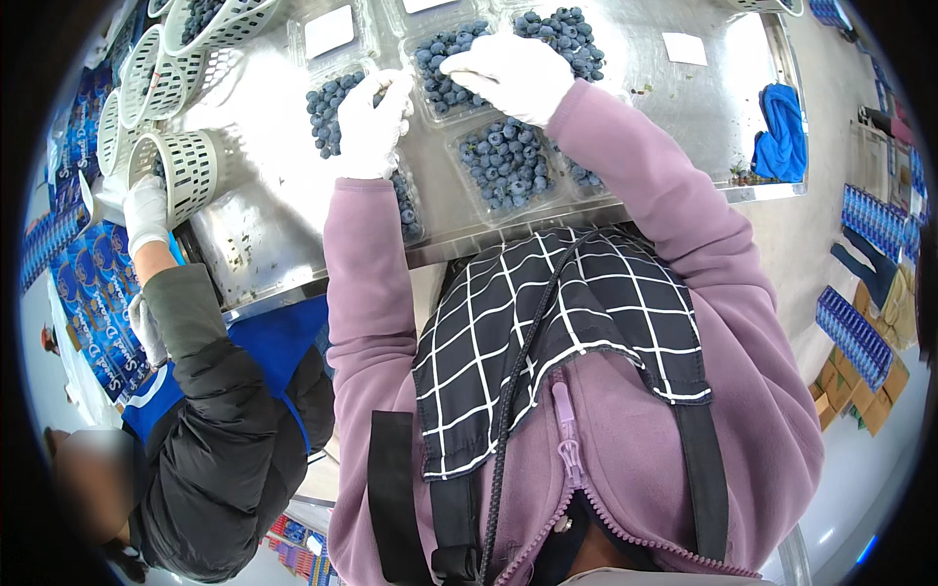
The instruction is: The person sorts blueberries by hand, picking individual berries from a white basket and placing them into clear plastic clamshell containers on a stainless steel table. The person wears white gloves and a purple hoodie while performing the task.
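Note:
My left hand (372,128), in a white glove, is over a clear plastic clamshell of blueberries (327,117), its fingers curled. A dark berry shows by the fingertips; whether it is gripped I cannot tell. My right hand (516,77), also gloved in white, reaches across another box of blueberries (442,66). Its fingers are bunched and their tips point left, so anything between them is hidden. Nearer me lies a filled clamshell (507,165). More blueberries (564,36) sit in a box beyond my right wrist, and my right sleeve partly covers another box (585,176).
A co-worker's gloved hand (146,209) is at a tipped pale plastic basket (194,176) on the left. Further baskets (150,77) stand behind it. The metal table (256,242) has a raised edge. A blue cloth (783,135) and a white card (685,49) lie to the right.

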Action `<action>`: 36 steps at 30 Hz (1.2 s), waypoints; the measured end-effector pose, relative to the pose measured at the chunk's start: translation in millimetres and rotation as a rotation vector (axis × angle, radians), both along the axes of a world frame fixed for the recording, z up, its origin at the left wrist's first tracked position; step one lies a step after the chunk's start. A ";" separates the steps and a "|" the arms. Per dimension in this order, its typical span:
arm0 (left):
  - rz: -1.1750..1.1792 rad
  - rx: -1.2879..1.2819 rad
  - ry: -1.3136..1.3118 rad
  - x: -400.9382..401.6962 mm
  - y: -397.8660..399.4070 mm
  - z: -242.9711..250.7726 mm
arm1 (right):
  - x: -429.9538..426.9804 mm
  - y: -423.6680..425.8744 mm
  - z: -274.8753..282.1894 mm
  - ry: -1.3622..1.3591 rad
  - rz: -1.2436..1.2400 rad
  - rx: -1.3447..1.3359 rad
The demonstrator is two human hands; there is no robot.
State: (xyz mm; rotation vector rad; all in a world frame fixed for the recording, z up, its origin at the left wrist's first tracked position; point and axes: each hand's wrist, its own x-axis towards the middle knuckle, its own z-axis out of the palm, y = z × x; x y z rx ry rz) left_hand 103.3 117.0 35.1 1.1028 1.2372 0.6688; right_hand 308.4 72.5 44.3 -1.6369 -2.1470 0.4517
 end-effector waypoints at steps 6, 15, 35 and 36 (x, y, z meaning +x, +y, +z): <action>0.010 -0.022 0.012 2.0 -8.8 5.2 | -21.9 34.1 -7.0 -0.501 0.167 0.031; 0.096 -0.318 -0.433 -8.5 -14.9 -6.3 | -14.2 26.8 -6.4 -0.042 0.052 -0.014; 0.132 -0.580 -1.367 -21.3 -36.0 -14.8 | -26.1 46.7 -7.0 -0.275 -0.051 -0.066; 0.147 -0.568 -1.329 -21.8 -37.0 -15.5 | -20.7 46.7 -9.3 -0.228 0.031 -0.017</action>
